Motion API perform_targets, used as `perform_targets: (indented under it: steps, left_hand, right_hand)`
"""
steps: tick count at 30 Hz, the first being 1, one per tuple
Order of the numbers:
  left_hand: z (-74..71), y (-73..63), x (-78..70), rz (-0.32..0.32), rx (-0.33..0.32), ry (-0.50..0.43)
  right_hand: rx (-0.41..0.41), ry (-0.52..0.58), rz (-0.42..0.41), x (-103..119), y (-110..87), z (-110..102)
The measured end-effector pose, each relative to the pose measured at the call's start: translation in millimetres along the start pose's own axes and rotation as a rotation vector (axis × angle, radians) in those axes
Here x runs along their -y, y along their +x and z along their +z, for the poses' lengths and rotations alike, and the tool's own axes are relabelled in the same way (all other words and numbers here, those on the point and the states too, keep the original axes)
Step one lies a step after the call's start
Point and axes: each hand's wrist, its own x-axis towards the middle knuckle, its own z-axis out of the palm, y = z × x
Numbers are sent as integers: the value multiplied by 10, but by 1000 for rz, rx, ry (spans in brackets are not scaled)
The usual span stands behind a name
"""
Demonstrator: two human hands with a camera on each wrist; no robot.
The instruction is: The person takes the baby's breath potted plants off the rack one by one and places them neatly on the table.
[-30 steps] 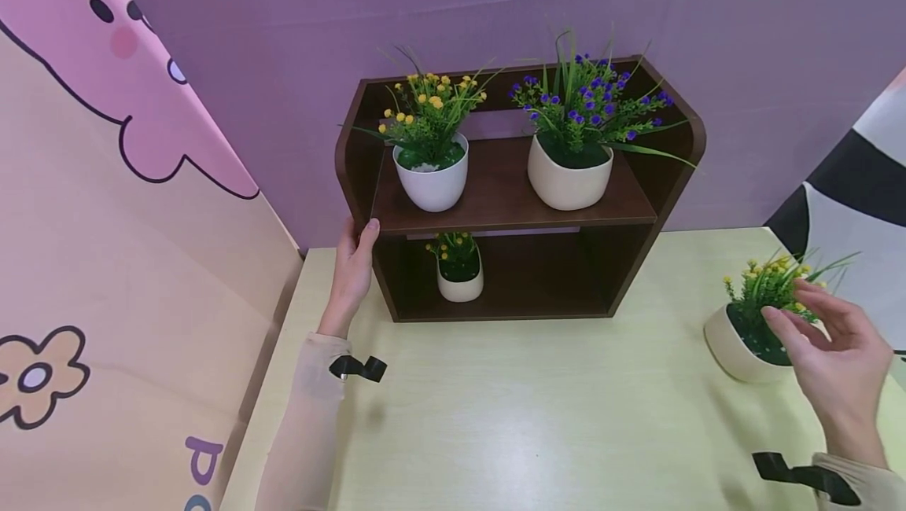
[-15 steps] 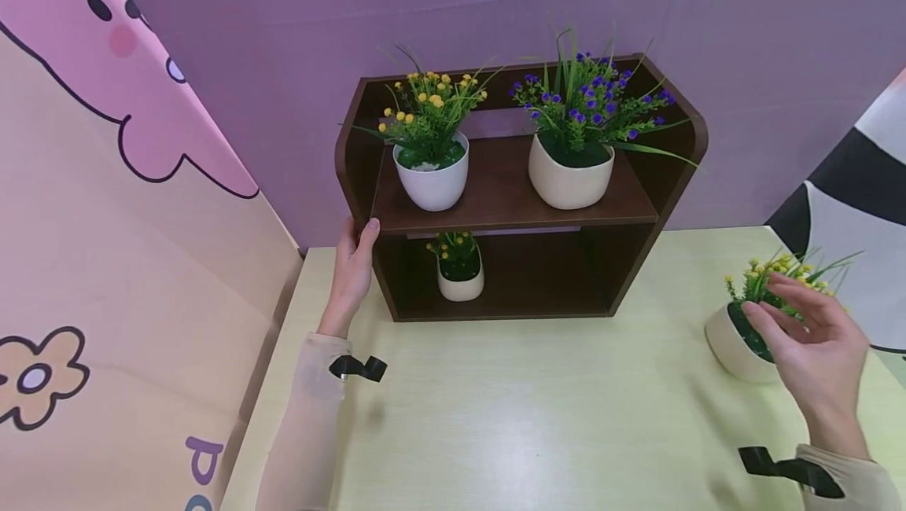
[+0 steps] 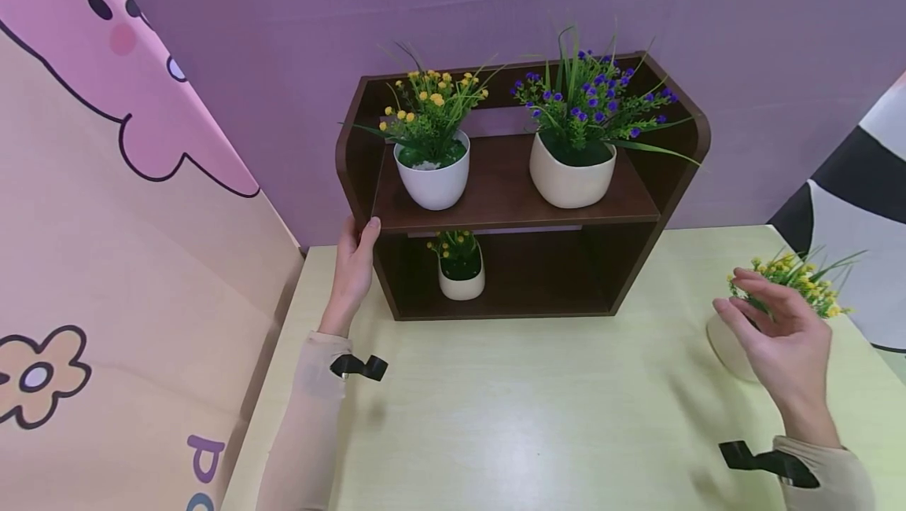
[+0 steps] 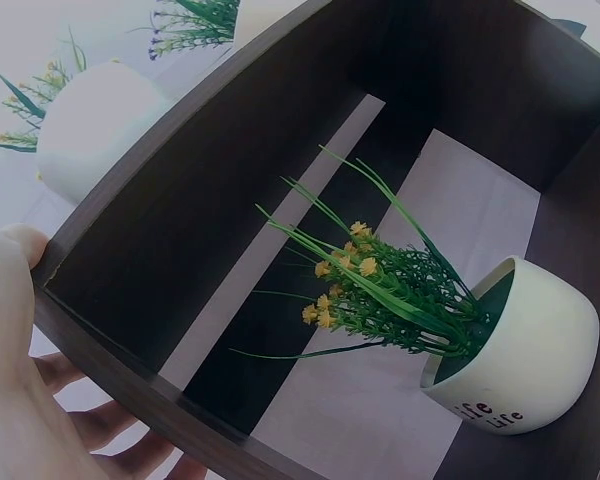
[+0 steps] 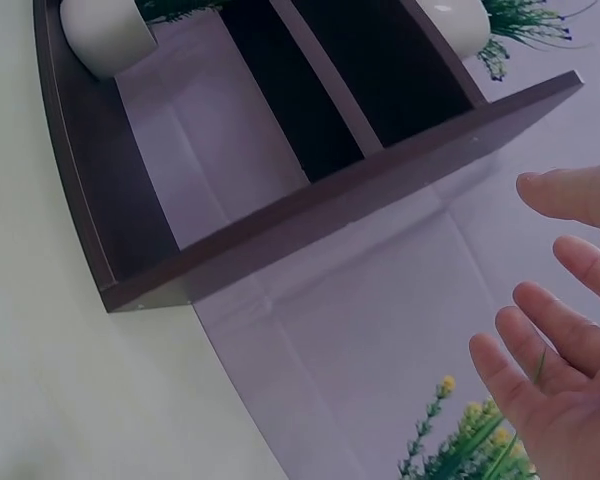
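Observation:
A dark brown two-tier wooden shelf [image 3: 499,181] stands against the purple backdrop. My left hand [image 3: 352,271] grips its left side panel, thumb on the front edge and fingers around the outside, as the left wrist view also shows. On the upper tier are a white pot of yellow flowers [image 3: 434,177] and a cream pot of purple flowers [image 3: 572,173]. A smaller cream pot with yellow flowers [image 4: 540,350] sits on the lower tier, at the left. My right hand [image 3: 786,338], fingers loosely bent and holding nothing, partly hides another potted yellow-flowered plant [image 3: 723,342] on the table.
The pale table [image 3: 510,409] extends in front of the shelf. A pink and cream printed panel [image 3: 156,259] rises along the left edge. A black-and-white patterned surface [image 3: 856,236] lies beyond the table at the right.
My right hand has moved left across the potted plant on the table, covering more of its pot. The left hand keeps its grip on the shelf's side.

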Motion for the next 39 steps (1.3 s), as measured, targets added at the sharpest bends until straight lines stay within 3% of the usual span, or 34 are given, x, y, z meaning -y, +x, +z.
perform_targets:
  steps: [13,21,29,39]
  left_hand:
    - [-3,13,6,-6,5,-11]
    - [10,-27,58,-14,-13,-8]
    - [0,-43,59,2,0,-20]
    - [1,-6,15,-1,-1,-13]
  right_hand:
    - [100,-56,50,-72,-65,193]
    - [186,-264,7,-225,-122,230]
    - [238,-186,-4,-242,-137,388]
    - [283,-260,-50,-315,-186,582]
